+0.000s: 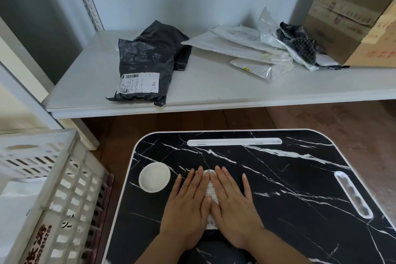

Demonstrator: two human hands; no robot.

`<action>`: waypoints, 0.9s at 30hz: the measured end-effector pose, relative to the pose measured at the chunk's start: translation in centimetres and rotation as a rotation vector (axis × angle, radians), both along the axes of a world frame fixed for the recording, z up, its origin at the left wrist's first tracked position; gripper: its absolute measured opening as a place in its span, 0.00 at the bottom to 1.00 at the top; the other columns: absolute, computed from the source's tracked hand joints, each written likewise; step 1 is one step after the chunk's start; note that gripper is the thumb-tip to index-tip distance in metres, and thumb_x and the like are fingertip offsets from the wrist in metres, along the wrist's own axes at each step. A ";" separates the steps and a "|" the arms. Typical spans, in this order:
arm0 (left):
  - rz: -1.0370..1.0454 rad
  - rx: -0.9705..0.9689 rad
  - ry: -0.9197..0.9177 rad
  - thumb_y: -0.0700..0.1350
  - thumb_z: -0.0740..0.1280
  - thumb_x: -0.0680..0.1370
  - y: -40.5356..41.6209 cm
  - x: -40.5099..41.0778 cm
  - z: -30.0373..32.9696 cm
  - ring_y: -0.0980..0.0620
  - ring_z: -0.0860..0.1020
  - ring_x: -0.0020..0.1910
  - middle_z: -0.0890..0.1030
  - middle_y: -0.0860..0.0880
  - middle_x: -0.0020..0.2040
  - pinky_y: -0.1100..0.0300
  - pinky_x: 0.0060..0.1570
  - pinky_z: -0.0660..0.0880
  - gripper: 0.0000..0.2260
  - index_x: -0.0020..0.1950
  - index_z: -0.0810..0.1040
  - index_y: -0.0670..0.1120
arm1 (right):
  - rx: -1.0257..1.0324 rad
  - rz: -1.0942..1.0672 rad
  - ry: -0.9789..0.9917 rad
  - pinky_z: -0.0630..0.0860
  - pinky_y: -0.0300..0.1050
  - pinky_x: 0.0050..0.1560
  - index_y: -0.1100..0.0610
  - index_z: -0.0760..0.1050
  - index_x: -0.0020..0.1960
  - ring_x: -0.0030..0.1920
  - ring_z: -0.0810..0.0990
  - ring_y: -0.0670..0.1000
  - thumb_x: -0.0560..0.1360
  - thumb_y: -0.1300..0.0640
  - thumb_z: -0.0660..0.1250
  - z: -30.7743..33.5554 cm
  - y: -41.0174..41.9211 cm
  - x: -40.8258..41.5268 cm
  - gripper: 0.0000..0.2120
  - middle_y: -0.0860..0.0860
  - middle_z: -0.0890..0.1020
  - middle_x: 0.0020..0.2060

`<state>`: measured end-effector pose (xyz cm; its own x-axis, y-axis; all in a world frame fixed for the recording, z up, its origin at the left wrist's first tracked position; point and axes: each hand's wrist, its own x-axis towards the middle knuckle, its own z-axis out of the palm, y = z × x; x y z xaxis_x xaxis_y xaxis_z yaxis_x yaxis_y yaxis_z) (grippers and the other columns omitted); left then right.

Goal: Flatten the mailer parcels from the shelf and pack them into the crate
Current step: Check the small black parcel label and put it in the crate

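On the black marble-patterned table (289,188) lies a dark mailer parcel with a white label (211,194), mostly hidden under my hands. My left hand (187,206) and my right hand (232,206) press flat on it side by side, fingers straight. On the white shelf (85,83) beyond lies a crumpled black mailer (147,62) with a shipping label, and to its right a loose pile of white and silver mailers (252,51) with a black mesh-patterned one (300,47). The white slatted crate (64,188) stands at the lower left, a white bag inside it.
A brown cardboard box (351,13) stands on the shelf's right end. A round white dish (154,177) sits in the table's left side, near my left hand. A wooden floor shows between shelf and table.
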<state>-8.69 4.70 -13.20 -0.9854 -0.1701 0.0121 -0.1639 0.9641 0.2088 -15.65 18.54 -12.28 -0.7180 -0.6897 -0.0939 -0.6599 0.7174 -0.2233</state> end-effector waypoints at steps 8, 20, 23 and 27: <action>0.190 -0.049 -0.048 0.57 0.42 0.82 -0.1 0.9 -0.3 0.45 0.64 0.73 0.68 0.43 0.72 0.45 0.67 0.55 0.24 0.75 0.57 0.49 | 0.050 0.004 -0.071 0.38 0.58 0.71 0.46 0.46 0.77 0.77 0.43 0.50 0.79 0.36 0.35 0.3 1.4 -0.5 0.29 0.43 0.45 0.77; 0.863 0.866 0.012 0.47 0.71 0.73 0.8 -1.0 5.4 0.48 0.78 0.56 0.79 0.45 0.59 0.54 0.57 0.75 0.23 0.66 0.73 0.42 | -0.479 -0.799 -0.530 0.73 0.48 0.60 0.61 0.67 0.69 0.59 0.75 0.54 0.71 0.44 0.72 4.6 -1.5 -0.9 0.35 0.55 0.76 0.60; 0.956 1.432 -0.055 0.40 0.73 0.73 -0.4 -1.1 6.5 0.42 0.83 0.47 0.84 0.42 0.48 0.45 0.51 0.79 0.14 0.57 0.79 0.39 | -0.725 -0.954 -0.969 0.78 0.48 0.48 0.65 0.74 0.60 0.46 0.81 0.54 0.68 0.55 0.77 5.9 -2.3 -1.1 0.25 0.55 0.82 0.46; 0.768 1.689 -0.069 0.36 0.70 0.74 -1.9 -1.1 8.8 0.42 0.83 0.48 0.85 0.42 0.47 0.45 0.48 0.79 0.10 0.55 0.80 0.42 | -0.970 -0.887 -1.239 0.80 0.47 0.35 0.65 0.75 0.57 0.41 0.85 0.56 0.69 0.58 0.76 8.0 -3.1 -1.2 0.21 0.58 0.86 0.42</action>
